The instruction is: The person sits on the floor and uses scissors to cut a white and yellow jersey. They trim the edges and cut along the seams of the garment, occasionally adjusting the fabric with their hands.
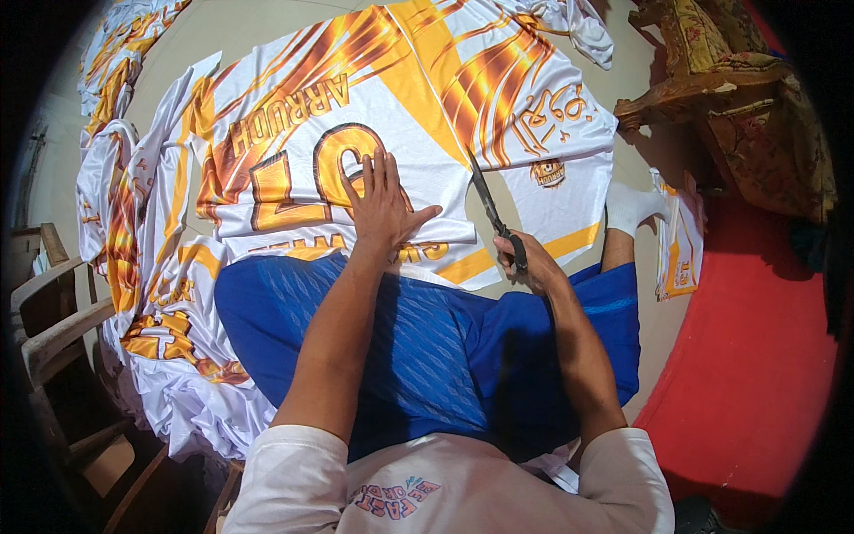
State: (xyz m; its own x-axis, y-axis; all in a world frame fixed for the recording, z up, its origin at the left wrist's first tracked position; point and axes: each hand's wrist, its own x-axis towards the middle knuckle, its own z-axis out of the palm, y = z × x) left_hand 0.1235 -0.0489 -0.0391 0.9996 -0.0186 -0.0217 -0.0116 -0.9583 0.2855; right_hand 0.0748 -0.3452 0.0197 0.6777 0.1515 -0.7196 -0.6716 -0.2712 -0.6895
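A white, orange and yellow printed sheet of jersey fabric (302, 125) lies spread on the floor in front of my crossed legs. My left hand (384, 203) rests flat on it, fingers spread, over the large printed digits. In my right hand (532, 260) is a pair of scissors (486, 198) with dark blades and black handles, pointing away from me. The blade tips meet the fabric at the top of a slit, where a gap opens down toward my lap. To the right of this gap lies another printed part of the fabric (569, 196).
Heaped printed fabric (124, 240) fills the left side, beside a wooden chair (67, 320). At right are a carved, upholstered piece of furniture (712, 80), a small stack of folded printed pieces (681, 240) and a red carpet (747, 356). My socked foot (635, 209) borders the fabric.
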